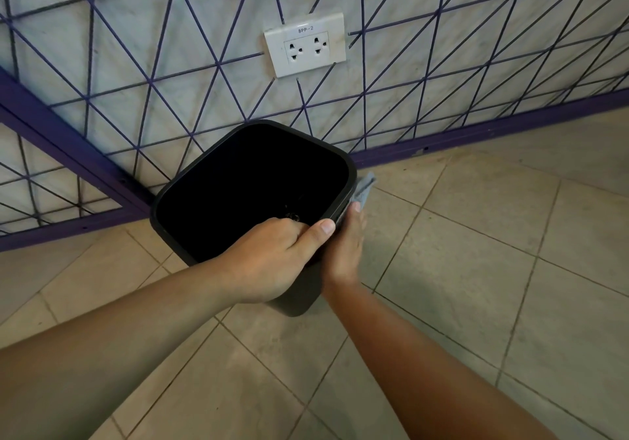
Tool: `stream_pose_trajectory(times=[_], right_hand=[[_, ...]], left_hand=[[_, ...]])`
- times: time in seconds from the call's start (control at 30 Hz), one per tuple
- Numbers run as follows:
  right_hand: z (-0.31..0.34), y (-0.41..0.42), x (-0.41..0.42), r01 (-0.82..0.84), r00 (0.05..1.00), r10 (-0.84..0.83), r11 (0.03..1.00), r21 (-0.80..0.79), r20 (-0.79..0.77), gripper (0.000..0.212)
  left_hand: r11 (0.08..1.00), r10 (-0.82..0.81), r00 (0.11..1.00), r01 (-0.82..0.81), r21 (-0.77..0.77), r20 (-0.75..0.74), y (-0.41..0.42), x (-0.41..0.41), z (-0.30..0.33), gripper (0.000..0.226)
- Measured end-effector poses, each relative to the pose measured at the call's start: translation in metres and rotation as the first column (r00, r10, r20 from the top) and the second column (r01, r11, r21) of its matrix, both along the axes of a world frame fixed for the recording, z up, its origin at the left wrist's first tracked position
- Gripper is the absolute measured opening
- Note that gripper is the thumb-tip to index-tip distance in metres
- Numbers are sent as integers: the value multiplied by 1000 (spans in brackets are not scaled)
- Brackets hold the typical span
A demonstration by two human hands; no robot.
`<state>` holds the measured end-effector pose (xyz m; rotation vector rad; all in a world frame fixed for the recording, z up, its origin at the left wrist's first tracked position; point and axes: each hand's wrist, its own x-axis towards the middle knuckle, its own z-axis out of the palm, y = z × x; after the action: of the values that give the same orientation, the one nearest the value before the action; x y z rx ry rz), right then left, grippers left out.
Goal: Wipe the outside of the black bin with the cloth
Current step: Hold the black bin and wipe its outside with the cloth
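Bin (190, 198), black, sat tilted above the tiled floor (476, 269), close to the wall (136, 48) under a white socket (305, 44). Left hand (272, 262) gripped its near rim, fingers curled inside, thumb over the edge. Right hand (345, 249) pressed a grey cloth (363, 189) against the bin's right outer side; its finger curl was hidden. Hands were nearly touching.

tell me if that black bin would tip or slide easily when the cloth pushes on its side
Probably yes. The black bin looks empty and thin-walled, so likely light. It stands on smooth floor tiles, where it could skid. The left hand grips its rim, seemingly to steady it, while the right hand presses the cloth against its side.
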<state>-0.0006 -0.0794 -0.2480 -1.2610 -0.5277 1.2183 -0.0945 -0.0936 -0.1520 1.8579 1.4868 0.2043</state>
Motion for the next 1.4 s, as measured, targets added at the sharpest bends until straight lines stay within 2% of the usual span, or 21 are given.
stream_pose_trajectory(times=[0.1, 0.13, 0.23, 0.3, 0.47, 0.57, 0.6, 0.73, 0.77, 0.83, 0.9, 0.97, 1.07, 1.17, 1.23, 1.3, 1.4], right_hand=[[6, -15, -9, -48, 998, 44, 996, 71, 52, 90], [4, -22, -13, -49, 997, 43, 995, 92, 70, 91], [-9, -12, -7, 2, 998, -6, 998, 58, 68, 60], [-9, 1, -2, 9, 999, -10, 999, 32, 32, 55], [-5, -29, -19, -24, 994, 10, 992, 121, 111, 89], [-13, -5, -6, 62, 997, -61, 997, -34, 37, 60], [-13, 1, -4, 53, 999, -53, 996, -66, -2, 58], [-4, -18, -21, -16, 996, 10, 998, 68, 94, 91], [-6, -20, -21, -9, 993, 0, 997, 72, 115, 88], [-13, -8, -11, 34, 991, -36, 999, 24, 131, 66], [-15, 5, -2, 30, 998, -27, 998, -47, 65, 53], [-11, 2, -4, 1, 997, -3, 1000, 26, 84, 63], [-5, -9, -13, -6, 995, -6, 993, 122, 96, 92], [-20, 5, 0, -44, 990, 38, 998, 39, 139, 80], [-36, 20, 13, -150, 973, 160, 986, -75, 165, 66], [-48, 34, 28, -243, 944, 273, 955, -172, 184, 62], [-51, 46, 48, -154, 956, 210, 954, -258, 204, 60]], left_hand=[[1000, -3, 1000, 3, 3, 20, 0, 1, 0, 55], [1000, -1, 1000, 1, 9, 23, -1, 1, 0, 53], [1000, 9, 1000, -9, 19, -3, -1, 1, 0, 56], [1000, 8, 1000, -7, 14, -22, 1, 1, 0, 59], [1000, -20, 1000, 20, 20, 11, -1, 3, 3, 57], [1000, -14, 1000, 14, 7, -17, 1, 1, 2, 70], [1000, -11, 1000, 12, 4, -19, 1, 1, 1, 71], [1000, -11, 999, 12, -15, 43, 2, 2, 1, 53], [1000, -12, 999, 13, -11, 39, 2, 2, 1, 52], [1000, -12, 1000, 12, 12, 4, 2, 2, -1, 56], [999, 2, 1000, 0, 41, -32, 2, 0, -3, 59], [999, 8, 1000, -7, 31, -12, 2, 1, -4, 57], [1000, -2, 1000, 2, -5, 20, 3, 2, -4, 54], [999, 21, 1000, -20, 49, -17, 2, 4, -3, 58], [995, 37, 997, -31, 90, -61, 1, 6, -2, 61], [992, 42, 995, -31, 121, -89, 0, 7, 0, 59], [991, 56, 993, -42, 131, -108, -1, 10, 1, 65]])
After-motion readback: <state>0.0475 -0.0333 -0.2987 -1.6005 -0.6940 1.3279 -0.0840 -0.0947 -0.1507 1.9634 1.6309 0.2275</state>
